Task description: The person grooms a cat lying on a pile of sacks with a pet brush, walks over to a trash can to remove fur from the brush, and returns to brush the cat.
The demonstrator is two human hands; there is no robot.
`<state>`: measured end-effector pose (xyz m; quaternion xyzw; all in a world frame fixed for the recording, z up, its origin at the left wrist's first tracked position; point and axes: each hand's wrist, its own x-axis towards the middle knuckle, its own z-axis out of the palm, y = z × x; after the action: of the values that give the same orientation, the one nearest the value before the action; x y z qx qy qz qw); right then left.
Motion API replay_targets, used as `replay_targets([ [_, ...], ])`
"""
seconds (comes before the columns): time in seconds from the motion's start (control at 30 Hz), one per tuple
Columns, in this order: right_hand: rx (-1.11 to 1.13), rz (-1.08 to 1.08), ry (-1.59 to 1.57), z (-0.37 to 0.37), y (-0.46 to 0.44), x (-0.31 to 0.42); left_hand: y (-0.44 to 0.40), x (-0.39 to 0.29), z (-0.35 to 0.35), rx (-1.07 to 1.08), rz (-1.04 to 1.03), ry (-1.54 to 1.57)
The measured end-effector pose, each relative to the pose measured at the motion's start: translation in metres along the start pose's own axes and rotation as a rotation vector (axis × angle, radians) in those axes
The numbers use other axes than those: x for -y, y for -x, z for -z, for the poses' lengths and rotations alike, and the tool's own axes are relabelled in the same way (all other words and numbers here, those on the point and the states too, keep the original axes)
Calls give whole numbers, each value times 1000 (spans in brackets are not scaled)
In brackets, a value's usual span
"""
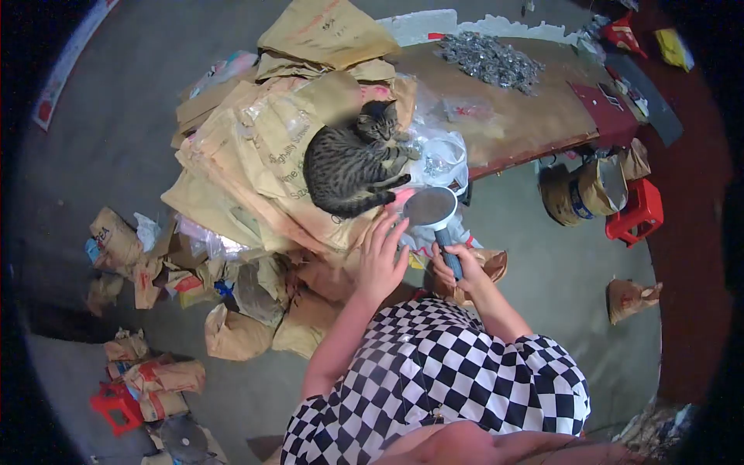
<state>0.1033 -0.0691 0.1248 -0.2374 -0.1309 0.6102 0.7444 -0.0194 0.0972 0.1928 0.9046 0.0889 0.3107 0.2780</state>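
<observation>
A grey tabby cat (345, 167) lies curled on a pile of flattened brown paper sacks (232, 186), its head toward the upper right. In front of me, my right hand (467, 270) is closed around the blue-grey handle of a pet brush (432, 208). The brush's broad pale head, with a grey bristle face, points up and left, a little apart from the cat. My left hand (381, 252) is raised beside the brush head, below the cat's hind end. Its fingers are spread, with nothing in them.
A brown table (519, 128) at the upper right bears a heap of small shiny silver pieces (492, 62). A crumpled white plastic bag (446, 159) lies beside the cat. Red stools (637, 213) and several paper sacks (242, 333) stand on the floor.
</observation>
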Motion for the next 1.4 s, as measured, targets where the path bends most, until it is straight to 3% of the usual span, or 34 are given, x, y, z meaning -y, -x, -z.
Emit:
replay_targets([
  [0.3, -61, -33, -62, -2, 11, 1, 2, -9, -11, 143, -51, -98],
  [0.43, -48, -28, 37, -6, 5, -3, 3, -9, -6, 127, -43, -121],
  [0.5, -43, -35, 85, -12, -2, -4, 4, -2, -5, 11, 45, -26],
  [0.53, -197, 14, 368, -16, -6, -5, 7, 2, -5, 5, 57, -35],
  [0.57, -347, 66, 653, -20, -9, -6, 10, 8, -8, -51, 210, 291],
  [0.6, -335, 56, 653, -23, -13, -8, 14, 15, -11, -111, 358, 619],
  [0.63, -438, 161, 983, -25, -16, -10, 14, 20, -12, -135, 431, 876],
  [0.67, -535, 274, 1312, -28, -19, -11, 17, 24, -12, -145, 435, 868],
  [0.73, -504, 209, 1294, -29, -23, -8, 21, 30, -7, -96, 692, 1121],
  [0.8, -435, 361, 1238, -29, -26, -11, 18, 31, -3, -68, 688, 1148],
  [0.83, -400, 373, 1267, -28, -26, -10, 15, 27, 1, -103, 696, 1310],
  [0.9, -331, 314, 1280, -15, -27, -13, 11, 26, -1, -152, 685, 1535],
  [1.03, -214, 257, 1196, -16, -31, -15, 13, 27, -13, -141, 749, 1614],
  [1.07, -213, 252, 1200, -20, -33, -14, 15, 26, -14, -146, 750, 1617],
  [1.13, -334, -16, 742, -30, -35, -8, 19, 24, -19, -117, 777, 1645],
  [1.3, -461, 72, 884, -27, -41, -14, 21, 22, -25, -183, 776, 1788],
  [1.4, -485, -9, 729, -23, -41, -12, 25, 37, -32, -183, 876, 1787],
])
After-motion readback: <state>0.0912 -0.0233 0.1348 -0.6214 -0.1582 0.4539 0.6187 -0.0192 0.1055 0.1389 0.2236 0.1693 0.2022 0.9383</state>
